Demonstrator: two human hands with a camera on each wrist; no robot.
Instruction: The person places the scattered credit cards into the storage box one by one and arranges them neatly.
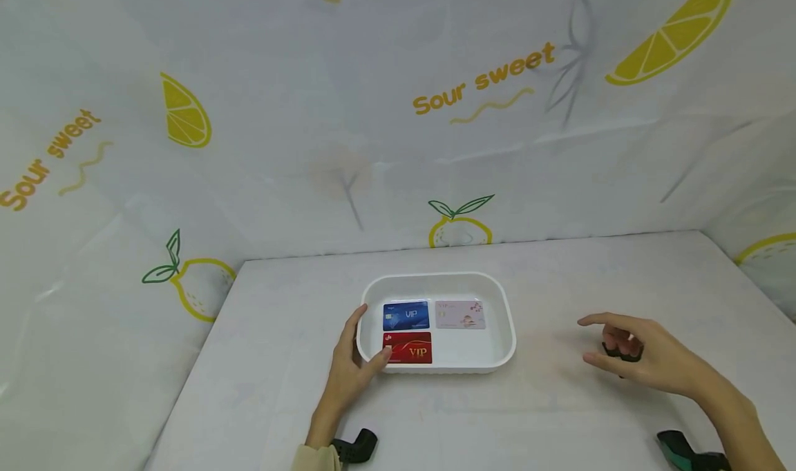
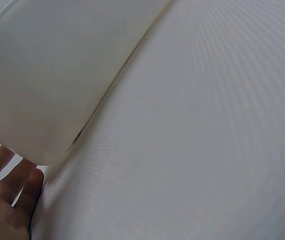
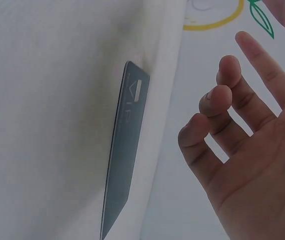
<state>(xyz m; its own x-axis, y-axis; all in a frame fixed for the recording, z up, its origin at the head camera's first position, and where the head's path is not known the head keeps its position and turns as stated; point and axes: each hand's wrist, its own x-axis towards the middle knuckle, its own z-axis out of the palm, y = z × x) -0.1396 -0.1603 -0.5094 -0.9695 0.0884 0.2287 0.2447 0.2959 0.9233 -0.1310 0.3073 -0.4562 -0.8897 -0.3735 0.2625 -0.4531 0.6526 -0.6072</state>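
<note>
Nearest to us, the left hand (image 1: pixel 348 371) rests against the near left corner of the white tray (image 1: pixel 505 319), its thumb laid over the rim and touching the edge of the red VIP card (image 1: pixel 408 347); the fingers lie straight along the outer wall, as the left wrist view confirms, where the tray wall (image 2: pixel 52 75) fills the upper left and the fingers (image 2: pixel 10 190) show beneath it. We see the right hand (image 1: pixel 640 357) well apart from the tray on the right, held just above the worktop (image 1: pixel 560 402) with its fingers loosely curled and gripping nothing. Beneath it lies a dark VIP card (image 3: pixel 125 150), flat on the worktop and apart from the fingers (image 3: pixel 222 100) in the right wrist view; in the head view only a dark edge of it shows under the palm. Inside the tray, the red card occupies the near left, the blue VIP card (image 1: pixel 406 315) lies just behind it, and a pale pink VIP card (image 1: pixel 460 314) lies beside the blue one on the far right. Beyond the worktop hangs a lemon-print backdrop (image 1: pixel 398 112).
</note>
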